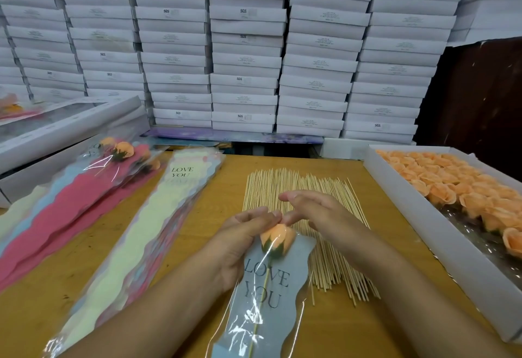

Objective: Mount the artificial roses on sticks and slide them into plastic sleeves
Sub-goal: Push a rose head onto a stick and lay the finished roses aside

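A peach rose (276, 237) on a thin stick (261, 298) is seen inside a clear plastic sleeve (271, 301) with a grey-blue card that says LOVE YOU. The sleeve is held near the middle of the wooden table (180, 287), close to the person. The top of the sleeve is gripped by the left hand (240, 240), with the fingers curled round it beside the rose. The right hand (313, 210) is held just above the rose with its fingers spread apart and fairly straight; one fingertip is close to the sleeve's top edge, but a touch cannot be told.

A pile of bare wooden sticks (308, 196) is spread on the table under the hands. To the right, a long white tray (423, 233) is filled with more peach roses (452, 188). To the left, a stack of empty sleeves (158, 216) is laid flat, and further left finished sleeved roses (118, 157) are piled up. White boxes (243, 58) are stacked high at the far side.
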